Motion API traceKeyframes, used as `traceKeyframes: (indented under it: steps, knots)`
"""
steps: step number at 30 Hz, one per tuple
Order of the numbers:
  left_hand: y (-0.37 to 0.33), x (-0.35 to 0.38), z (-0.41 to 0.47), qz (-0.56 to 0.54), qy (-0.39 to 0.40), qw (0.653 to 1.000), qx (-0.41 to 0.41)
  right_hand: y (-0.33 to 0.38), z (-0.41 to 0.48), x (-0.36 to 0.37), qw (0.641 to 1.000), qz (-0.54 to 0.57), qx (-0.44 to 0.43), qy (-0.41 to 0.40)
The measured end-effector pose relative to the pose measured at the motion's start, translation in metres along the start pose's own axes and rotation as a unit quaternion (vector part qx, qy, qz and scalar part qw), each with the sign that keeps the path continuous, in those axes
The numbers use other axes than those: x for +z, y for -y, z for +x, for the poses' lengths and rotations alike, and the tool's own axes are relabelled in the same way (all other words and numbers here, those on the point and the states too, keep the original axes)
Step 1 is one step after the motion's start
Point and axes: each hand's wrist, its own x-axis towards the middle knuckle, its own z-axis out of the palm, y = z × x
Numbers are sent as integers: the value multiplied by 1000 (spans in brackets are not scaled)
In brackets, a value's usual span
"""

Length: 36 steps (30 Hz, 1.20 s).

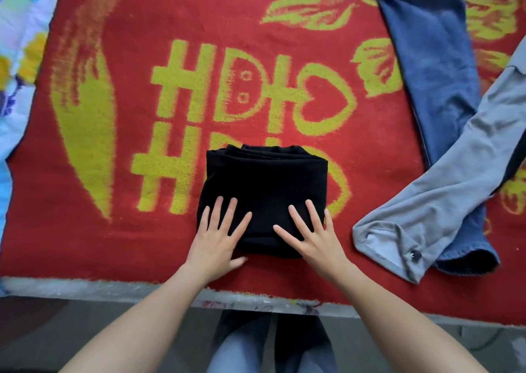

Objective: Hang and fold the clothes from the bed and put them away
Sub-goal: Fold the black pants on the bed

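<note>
Fingers (232, 210) straight and spread, gripped nothing: lay flat on top of a folded black garment (264, 179), left hand (219, 236) on its near left corner, right hand (311, 236) on its near right corner. Pressed down, most likely to flatten the layers and hold the fold square ahead of lifting. Sat close to the near edge of the bed, within easy reach, as a thick squarish bundle with stacked edges showing along the far side. Looked finished as a fold; not yet put away.

Further right, well apart from the bundle: grey shirt (444, 202) stretched out unfolded, cuff with a dark button (416, 255) toward the near edge, sleeve running up and away to the right. Lay across blue jeans (432, 59), spread lengthwise from beside the cuff to the far edge of the view. Probably left flat for taking one at a time; both judged to be waiting for folding or hanging.

Underneath all of it: red blanket (142, 244) with yellow-green lettering, hearts and leaves, fuzzy and soft, so likely to give under pressure. Bordered on the near side by a pale bed edge (113, 290), on the left by a flowered sheet (17, 59). Below the edge, grey floor (57, 330) and legs in blue trousers (236, 350). Showed no wardrobe or hangers.
</note>
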Motion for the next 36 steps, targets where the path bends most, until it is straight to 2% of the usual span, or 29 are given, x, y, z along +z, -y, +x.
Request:
traceKeyframes:
  steps: [6,10,13,19,24,27,29,32,36]
  knots:
    - [-4,-3,2,-11,-56,998,-31,-16,16,-14,995,29,-42,-80]
    - [-11,-8,17,-37,-131,985,-102,-39,35,-55,984,29,-102,-145]
    - [-12,-21,31,-58,-191,975,-101,-56,45,-79,976,12,-134,-172]
    - [19,-87,30,-21,-239,969,-54,-55,56,-128,966,3,-143,-217]
    - [35,-152,-33,40,-236,959,-151,-26,80,-189,949,4,-222,-225]
    - [34,-185,-102,67,-218,938,-260,13,106,-236,912,-15,-324,-252]
    - [21,-204,-153,79,-228,906,-347,50,121,-269,874,-30,-402,-271]
    - [-9,-231,-230,81,-248,838,-479,119,131,-326,799,-40,-515,-309]
    - [-52,-259,-310,21,-313,709,-631,218,111,-409,669,-71,-645,-363]
